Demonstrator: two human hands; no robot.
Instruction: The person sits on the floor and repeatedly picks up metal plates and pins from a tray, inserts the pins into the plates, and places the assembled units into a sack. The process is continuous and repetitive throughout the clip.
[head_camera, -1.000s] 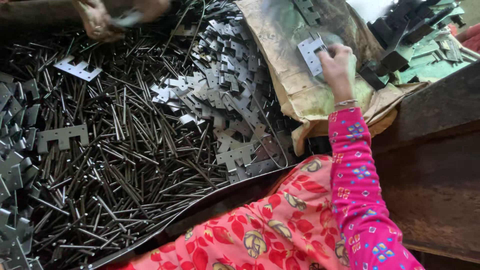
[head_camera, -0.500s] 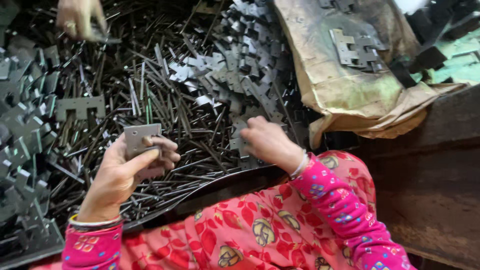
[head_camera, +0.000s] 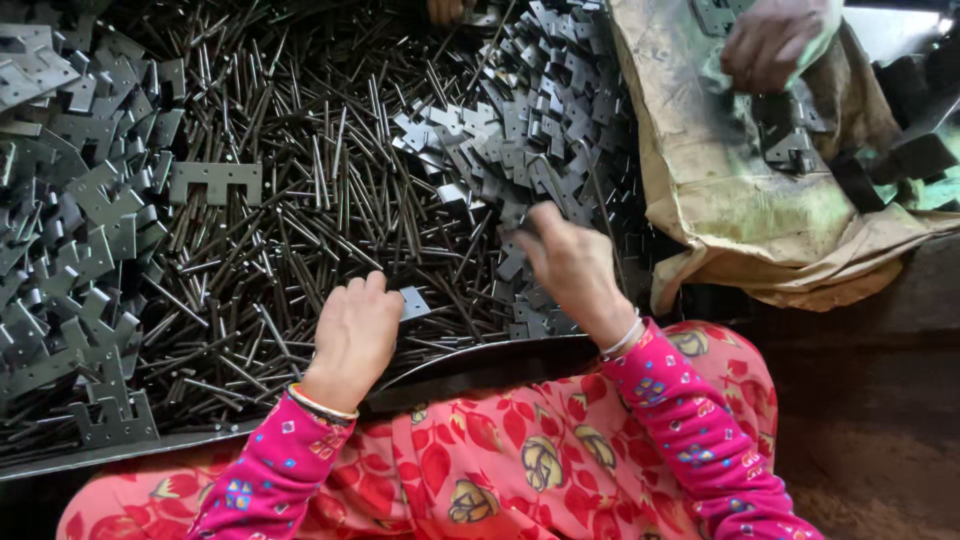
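A big dark metal tray sits low in front of the person, and it is the surface here, heaped full of thin dark metal rods and flat grey metal plates with notched edges. The ground to the right looks brown and dusty. A crumpled tan sack lies at the upper right with more plates on it, and another person's hand rests on that sack. The person wears pink flowered sleeves and red flowered clothes. The left hand lies palm down on the rods, fingers curled, and a small plate peeks out just beside its fingers, touching them; I cannot tell if the hand really grips it. The small plate lies flat with its corner pointing up and to the right. The right hand is curled with its fingertips down in the plate pile near the middle, pinching at a plate there, though the hold is hidden. The rods point every which way, many running up and down the tray. One long plate lies sideways on the rods, well apart from both hands.
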